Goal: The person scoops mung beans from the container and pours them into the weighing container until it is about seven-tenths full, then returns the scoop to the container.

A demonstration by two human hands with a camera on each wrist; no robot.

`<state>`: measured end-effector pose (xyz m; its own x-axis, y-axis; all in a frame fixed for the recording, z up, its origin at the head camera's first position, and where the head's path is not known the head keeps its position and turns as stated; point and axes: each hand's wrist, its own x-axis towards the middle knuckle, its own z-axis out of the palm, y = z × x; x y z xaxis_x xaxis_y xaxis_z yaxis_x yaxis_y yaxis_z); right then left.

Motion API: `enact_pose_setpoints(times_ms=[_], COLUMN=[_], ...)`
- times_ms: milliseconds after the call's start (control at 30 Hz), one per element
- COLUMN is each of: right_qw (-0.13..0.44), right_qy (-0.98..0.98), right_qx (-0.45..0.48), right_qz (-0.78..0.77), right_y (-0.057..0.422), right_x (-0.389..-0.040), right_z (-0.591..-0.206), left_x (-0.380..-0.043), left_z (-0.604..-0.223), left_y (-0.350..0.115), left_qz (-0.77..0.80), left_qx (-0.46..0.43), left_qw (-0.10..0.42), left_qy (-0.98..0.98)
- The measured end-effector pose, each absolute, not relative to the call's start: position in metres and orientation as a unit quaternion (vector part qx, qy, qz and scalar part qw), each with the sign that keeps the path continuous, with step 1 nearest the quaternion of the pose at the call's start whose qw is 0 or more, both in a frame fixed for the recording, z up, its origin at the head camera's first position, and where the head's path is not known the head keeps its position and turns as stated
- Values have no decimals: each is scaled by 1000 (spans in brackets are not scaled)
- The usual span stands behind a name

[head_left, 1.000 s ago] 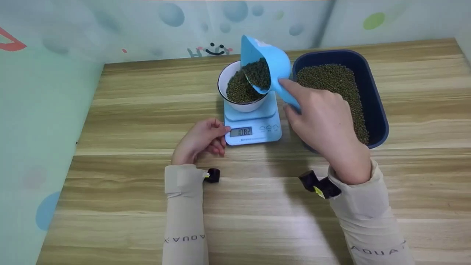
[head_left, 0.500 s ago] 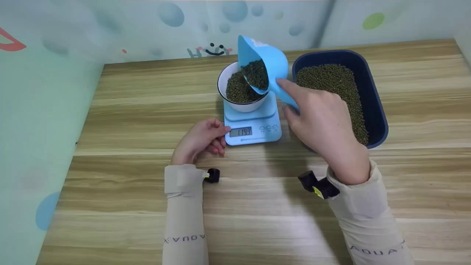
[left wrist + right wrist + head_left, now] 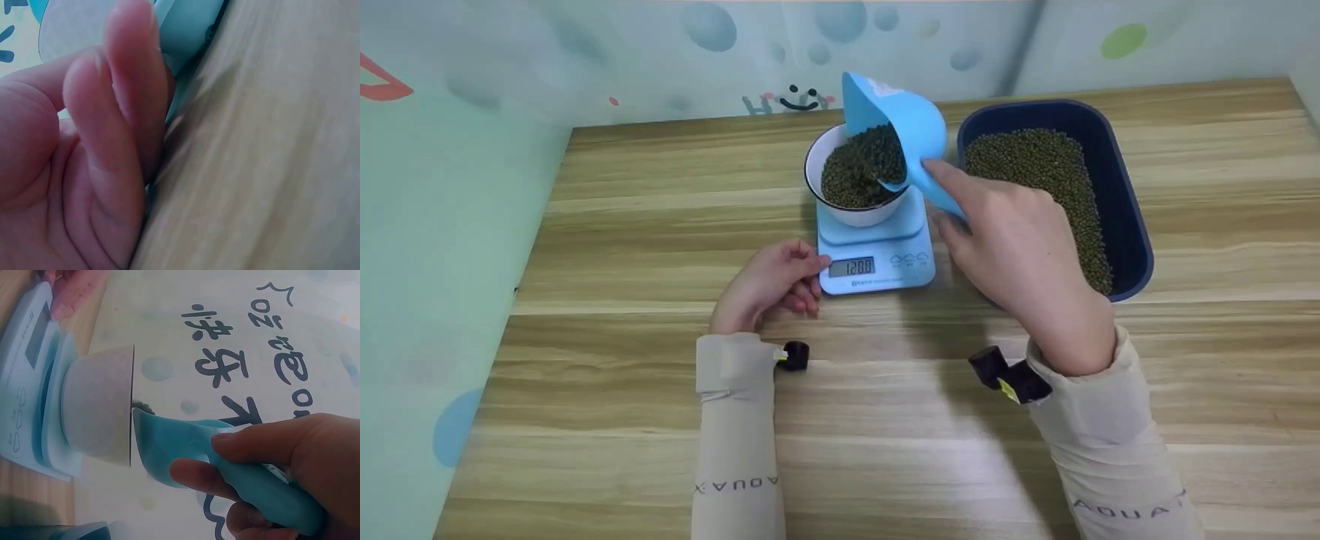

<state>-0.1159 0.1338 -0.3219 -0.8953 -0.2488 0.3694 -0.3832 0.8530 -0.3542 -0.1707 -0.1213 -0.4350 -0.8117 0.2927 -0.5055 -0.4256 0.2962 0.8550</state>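
Observation:
My right hand (image 3: 1020, 240) grips the handle of a light-blue scoop (image 3: 924, 131), index finger stretched along its neck. The scoop tilts left over a white, dark-rimmed bowl (image 3: 864, 217), and mung beans (image 3: 851, 184) lie both in its mouth and in the bowl. Under the bowl is a blue kitchen scale (image 3: 896, 281), its display (image 3: 852, 267) reading about 120.0. My left hand (image 3: 769, 285) holds the scale's front left edge, thumb on top. In the left wrist view, curled fingers (image 3: 138, 73) sit beside the scale, partly hiding it.
A dark-blue tub (image 3: 1129, 225) of mung beans stands right of the scale, partly beneath my right hand and wrist. The wooden table (image 3: 645, 225) meets a printed wall (image 3: 660, 60) at the back and left.
The scoop has shifted slightly left and tipped a little further over the bowl. The display has climbed from about 108 to about 120. My left hand has stayed put.

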Motion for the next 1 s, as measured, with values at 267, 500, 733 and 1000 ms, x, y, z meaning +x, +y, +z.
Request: enact_pose_setpoints(times_ms=[267, 500, 733, 1000], right_qw=[153, 163, 158, 164], right_qy=[-949, -946, -946, -948], right_qx=[165, 161, 161, 147], right_qz=[223, 230, 231, 229], right_y=[134, 132, 134, 137], right_x=[-118, -118, -120, -122], right_z=[-322, -322, -324, -325], left_x=[-171, -169, -171, -171], left_z=[-435, -435, -436, -435], left_y=[-121, -121, -122, -122], left_qz=[592, 604, 606, 602], left_qx=[-48, -36, -36, -38], left_qw=[306, 296, 304, 308], left_qy=[744, 739, 735, 736])
